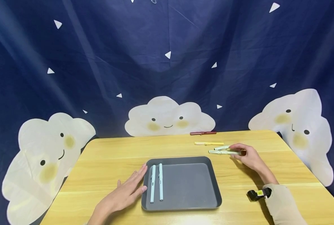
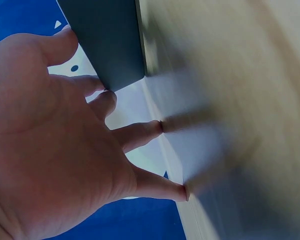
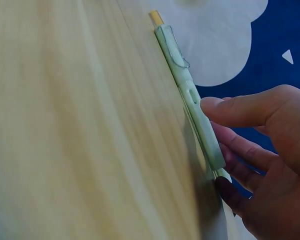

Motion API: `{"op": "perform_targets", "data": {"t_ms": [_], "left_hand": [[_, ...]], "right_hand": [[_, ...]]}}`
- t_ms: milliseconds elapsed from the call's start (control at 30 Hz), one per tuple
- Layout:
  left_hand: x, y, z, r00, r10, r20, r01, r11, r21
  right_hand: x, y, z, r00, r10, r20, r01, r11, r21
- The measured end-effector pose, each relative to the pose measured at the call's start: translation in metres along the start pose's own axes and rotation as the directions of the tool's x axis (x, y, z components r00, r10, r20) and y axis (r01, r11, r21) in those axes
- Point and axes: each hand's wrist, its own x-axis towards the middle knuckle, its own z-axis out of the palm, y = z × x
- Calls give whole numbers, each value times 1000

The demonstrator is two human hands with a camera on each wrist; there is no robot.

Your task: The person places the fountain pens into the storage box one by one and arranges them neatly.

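Note:
My left hand (image 1: 123,194) rests with extended fingers along the left edge of a dark grey tray (image 1: 187,187). In the left wrist view its fingertips meet the tray wall (image 2: 107,50) and the tabletop. Two light blue pens lie side by side in the tray's left part, one pen (image 1: 152,184) nearer the wall and the other pen (image 1: 161,182) just right of it. Beyond the tray's right corner, my right hand (image 1: 251,158) pinches a light green pen (image 3: 192,97) between thumb and fingers. A second light green pen (image 1: 221,147) lies right behind it, partly covered by the fingers.
A yellow pen (image 1: 209,143) lies behind the green ones, and a dark red pen (image 1: 203,133) sits at the table's back edge. Behind the wooden table (image 1: 113,153) hangs a dark blue curtain (image 1: 144,62) with cloud prints. A small black device (image 1: 259,194) is on the right wrist.

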Motion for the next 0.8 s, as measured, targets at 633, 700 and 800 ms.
{"op": "perform_targets", "data": {"t_ms": [633,700,800], "left_hand": [[0,1,0,1000,-7,4,7,1000,-5],[0,1,0,1000,-6,5,6,1000,-5],[-1,1,0,1000,-4,6,4,1000,-3]], "right_hand": [[1,-3,7,998,-19,55,17,999,46],[0,-4,7,998,-32,51,30,998,51],[-1,-3,6,998,-37,49,34,998,59]]}}
